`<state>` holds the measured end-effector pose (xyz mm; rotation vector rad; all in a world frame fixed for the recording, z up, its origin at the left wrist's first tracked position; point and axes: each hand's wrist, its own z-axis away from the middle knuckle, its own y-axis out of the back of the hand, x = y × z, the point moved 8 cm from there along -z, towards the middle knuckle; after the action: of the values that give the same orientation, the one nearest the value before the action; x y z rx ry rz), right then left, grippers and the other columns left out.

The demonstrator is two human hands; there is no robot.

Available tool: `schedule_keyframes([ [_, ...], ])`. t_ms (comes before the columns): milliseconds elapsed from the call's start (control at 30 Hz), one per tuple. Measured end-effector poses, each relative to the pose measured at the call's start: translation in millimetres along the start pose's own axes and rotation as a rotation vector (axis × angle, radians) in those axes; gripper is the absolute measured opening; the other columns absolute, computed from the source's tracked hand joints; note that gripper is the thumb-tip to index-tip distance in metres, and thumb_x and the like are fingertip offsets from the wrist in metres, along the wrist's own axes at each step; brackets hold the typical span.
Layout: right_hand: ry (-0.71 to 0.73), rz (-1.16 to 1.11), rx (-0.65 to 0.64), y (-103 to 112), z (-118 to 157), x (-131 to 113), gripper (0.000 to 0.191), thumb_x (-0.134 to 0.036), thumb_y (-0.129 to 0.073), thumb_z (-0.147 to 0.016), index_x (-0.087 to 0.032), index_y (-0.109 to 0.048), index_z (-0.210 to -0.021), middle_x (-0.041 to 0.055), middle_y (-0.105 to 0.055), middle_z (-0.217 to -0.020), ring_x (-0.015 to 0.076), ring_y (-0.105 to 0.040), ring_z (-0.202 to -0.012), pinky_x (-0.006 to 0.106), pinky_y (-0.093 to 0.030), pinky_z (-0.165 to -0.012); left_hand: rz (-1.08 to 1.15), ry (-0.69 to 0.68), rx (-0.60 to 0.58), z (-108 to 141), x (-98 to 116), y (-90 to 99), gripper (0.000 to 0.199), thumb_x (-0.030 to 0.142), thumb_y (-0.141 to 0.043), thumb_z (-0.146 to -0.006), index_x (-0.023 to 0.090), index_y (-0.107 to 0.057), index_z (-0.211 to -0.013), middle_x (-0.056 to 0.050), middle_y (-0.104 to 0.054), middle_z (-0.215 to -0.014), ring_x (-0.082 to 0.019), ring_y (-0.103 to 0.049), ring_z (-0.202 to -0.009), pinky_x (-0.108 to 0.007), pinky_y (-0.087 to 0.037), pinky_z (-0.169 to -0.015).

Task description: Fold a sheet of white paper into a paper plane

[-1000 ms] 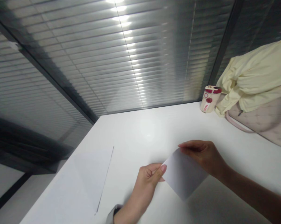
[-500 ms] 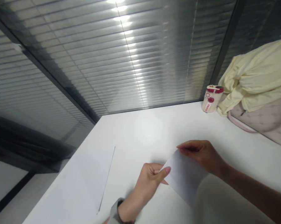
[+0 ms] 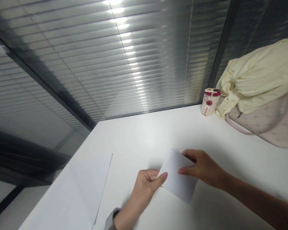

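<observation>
A small white paper sheet [image 3: 178, 175] is held in the air above the table, tilted. My left hand [image 3: 144, 188] pinches its left corner between thumb and fingers. My right hand [image 3: 201, 167] grips its right edge, with the fingers above and the thumb below. A larger white paper sheet [image 3: 88, 187] lies flat on the table to the left of my left hand, and its far edge shows as a thin dark line. A dark watch band [image 3: 114, 217] circles my left wrist.
The white table [image 3: 146, 137] meets a glass wall with slatted blinds [image 3: 125, 64] at the far side. At the far right stand a white and red tumbler [image 3: 209, 102], a pale yellow cloth [image 3: 251, 80] and a pink quilted bag [image 3: 261, 124].
My right hand has moved left, closer to my left hand. The small sheet has turned and now sits nearer the left hand. The view has shifted slightly.
</observation>
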<state>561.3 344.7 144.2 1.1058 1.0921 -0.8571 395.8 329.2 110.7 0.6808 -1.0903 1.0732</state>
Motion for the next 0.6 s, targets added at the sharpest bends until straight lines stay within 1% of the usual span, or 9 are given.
schedule_keyframes([
  [100,0.009,0.082,-0.011,-2,2,-3,0.016,-0.023,-0.073,-0.066,-0.015,-0.06,-0.07,-0.0038,-0.057,-0.064,0.013,-0.05,-0.062,0.022,-0.033,-0.052,-0.004,0.023,-0.086,-3,-1,-7.7,0.038,0.047,-0.077,-0.067,0.009,-0.075,-0.067,-0.009,-0.071,-0.065,-0.016,-0.059,-0.054,-0.023,-0.041,-0.05],
  [133,0.015,0.103,-0.019,-3,3,-4,0.015,-0.022,-0.073,-0.066,-0.015,-0.061,-0.07,-0.004,-0.057,-0.063,0.0128,-0.05,-0.062,0.023,-0.032,-0.052,-0.014,0.029,-0.098,-3,-1,-9.4,0.037,0.046,-0.077,-0.067,0.009,-0.075,-0.067,-0.008,-0.07,-0.064,-0.015,-0.058,-0.053,-0.023,-0.04,-0.05],
  [233,0.03,0.107,-0.034,-6,4,-6,0.014,-0.021,-0.073,-0.066,-0.015,-0.064,-0.075,-0.0032,-0.06,-0.067,0.0136,-0.051,-0.065,0.023,-0.034,-0.054,-0.045,0.034,-0.075,-3,-2,-10.6,0.039,0.047,-0.075,-0.069,0.009,-0.073,-0.062,-0.006,-0.067,-0.058,-0.013,-0.054,-0.049,-0.021,-0.036,-0.046],
  [333,0.004,-0.007,-0.039,-3,1,0,0.02,-0.022,-0.075,-0.064,-0.015,-0.066,-0.08,-0.0013,-0.064,-0.072,0.0148,-0.055,-0.068,0.024,-0.038,-0.057,0.007,0.028,-0.031,-2,-3,-7.9,0.04,0.048,-0.074,-0.07,0.009,-0.072,-0.059,-0.006,-0.066,-0.057,-0.012,-0.054,-0.049,-0.021,-0.036,-0.046],
  [433,-0.064,-0.188,0.003,5,-3,14,0.026,-0.028,-0.078,-0.062,-0.014,-0.066,-0.081,-0.0014,-0.065,-0.066,0.0148,-0.058,-0.063,0.026,-0.043,-0.056,0.086,0.027,0.031,-1,-2,-1.0,0.04,0.047,-0.076,-0.068,0.009,-0.07,-0.058,-0.006,-0.066,-0.057,-0.013,-0.054,-0.049,-0.021,-0.037,-0.047],
  [500,-0.103,-0.287,0.037,10,-5,23,0.031,-0.034,-0.078,-0.062,-0.014,-0.066,-0.082,-0.0012,-0.065,-0.062,0.0157,-0.06,-0.061,0.028,-0.048,-0.058,0.102,0.024,0.064,-1,-1,3.2,0.039,0.046,-0.078,-0.065,0.009,-0.07,-0.057,-0.006,-0.065,-0.056,-0.012,-0.053,-0.049,-0.021,-0.037,-0.048],
  [600,-0.13,-0.37,0.036,12,-5,29,0.038,-0.043,-0.077,-0.064,-0.013,-0.067,-0.086,0.0021,-0.069,-0.067,0.018,-0.064,-0.065,0.034,-0.052,-0.064,0.097,0.022,0.086,-1,0,5.9,0.04,0.046,-0.079,-0.064,0.009,-0.068,-0.055,-0.005,-0.064,-0.056,-0.012,-0.052,-0.049,-0.021,-0.035,-0.047],
])
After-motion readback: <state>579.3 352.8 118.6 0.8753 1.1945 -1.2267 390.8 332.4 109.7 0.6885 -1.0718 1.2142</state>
